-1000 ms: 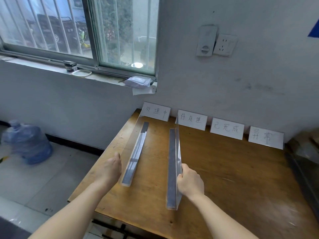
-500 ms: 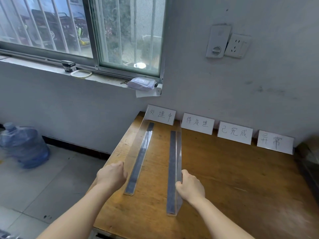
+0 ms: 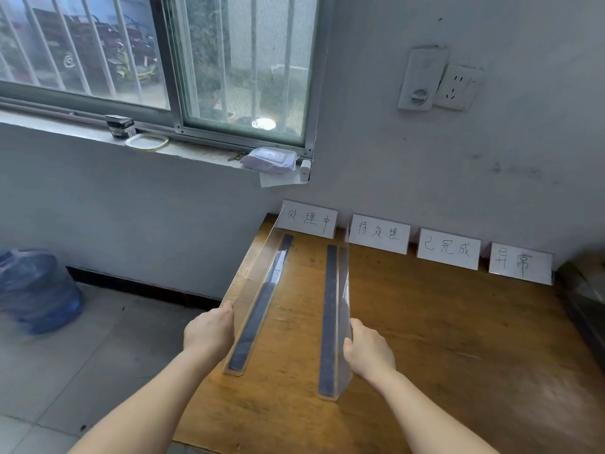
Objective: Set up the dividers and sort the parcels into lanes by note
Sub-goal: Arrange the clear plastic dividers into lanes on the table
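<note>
Two clear plastic dividers with dark base strips stand lengthwise on the wooden table (image 3: 442, 339). My left hand (image 3: 209, 332) grips the near top edge of the left divider (image 3: 258, 309), which runs toward the leftmost note card (image 3: 307, 219). My right hand (image 3: 366, 350) grips the near top edge of the right divider (image 3: 330, 316), which points at the gap before the second note card (image 3: 378, 233). A third note card (image 3: 448, 249) and a fourth note card (image 3: 520, 263) lean on the wall further right. No parcels are in view.
The table's left edge lies just beside the left divider, with tiled floor below. A blue water jug (image 3: 36, 290) stands on the floor at left. A dark container (image 3: 586, 290) sits at the table's right edge. The windowsill holds a packet (image 3: 270, 158) and small items.
Both dividers have slid a little further toward the note cards. My left hand has gone from lying beside the left divider to gripping it. The view has tilted upward.
</note>
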Available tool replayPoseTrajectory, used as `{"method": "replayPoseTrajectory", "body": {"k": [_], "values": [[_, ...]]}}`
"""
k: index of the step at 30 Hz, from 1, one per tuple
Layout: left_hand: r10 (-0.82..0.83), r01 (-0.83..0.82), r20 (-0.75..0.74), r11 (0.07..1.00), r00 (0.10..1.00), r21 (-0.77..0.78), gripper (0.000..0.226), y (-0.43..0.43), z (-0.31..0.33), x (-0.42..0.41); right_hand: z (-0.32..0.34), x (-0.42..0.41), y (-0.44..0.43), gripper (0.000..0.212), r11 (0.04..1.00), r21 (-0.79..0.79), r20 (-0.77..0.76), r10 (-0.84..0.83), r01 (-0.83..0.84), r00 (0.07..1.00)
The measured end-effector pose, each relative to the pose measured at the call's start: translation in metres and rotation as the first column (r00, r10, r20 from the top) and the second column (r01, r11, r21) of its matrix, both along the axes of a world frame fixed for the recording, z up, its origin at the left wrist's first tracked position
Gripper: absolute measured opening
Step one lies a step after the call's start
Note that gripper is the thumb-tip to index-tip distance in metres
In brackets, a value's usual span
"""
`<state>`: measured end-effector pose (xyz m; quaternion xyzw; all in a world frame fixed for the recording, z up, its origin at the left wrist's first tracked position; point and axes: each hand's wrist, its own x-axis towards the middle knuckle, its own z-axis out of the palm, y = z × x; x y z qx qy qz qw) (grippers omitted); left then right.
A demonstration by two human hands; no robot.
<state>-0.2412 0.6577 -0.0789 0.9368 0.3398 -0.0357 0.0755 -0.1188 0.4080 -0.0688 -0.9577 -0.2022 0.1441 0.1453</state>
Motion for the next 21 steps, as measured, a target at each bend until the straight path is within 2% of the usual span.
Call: {"method": "replayPoseTrajectory", "body": {"k": [21], "values": [[-0.019, 0.018, 0.063, 1.000, 0.998, 0.005, 0.012, 0.030, -0.007, 0.004, -0.005, 0.002, 0.020, 0.028, 0.999, -0.032, 0.066, -0.036, 0.038, 0.997]]}}
